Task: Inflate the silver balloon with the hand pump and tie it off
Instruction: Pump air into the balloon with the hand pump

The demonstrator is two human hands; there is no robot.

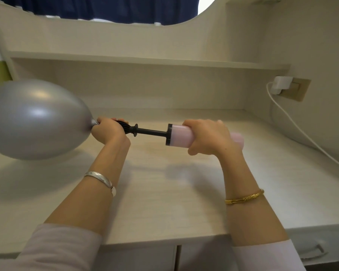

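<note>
While both forearms reach out over the pale bench (164, 192), the right hand (207, 136) wraps its grip around the pink hand pump (181, 135). Left hand (108, 132) pinches the silver balloon (35, 118) neck onto the nozzle; the swollen balloon hovers left, a white cable (294, 126) beyond

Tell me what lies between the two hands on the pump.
In the head view, the black rod spans the gap between the left hand and right hand, above bare desk.
</note>
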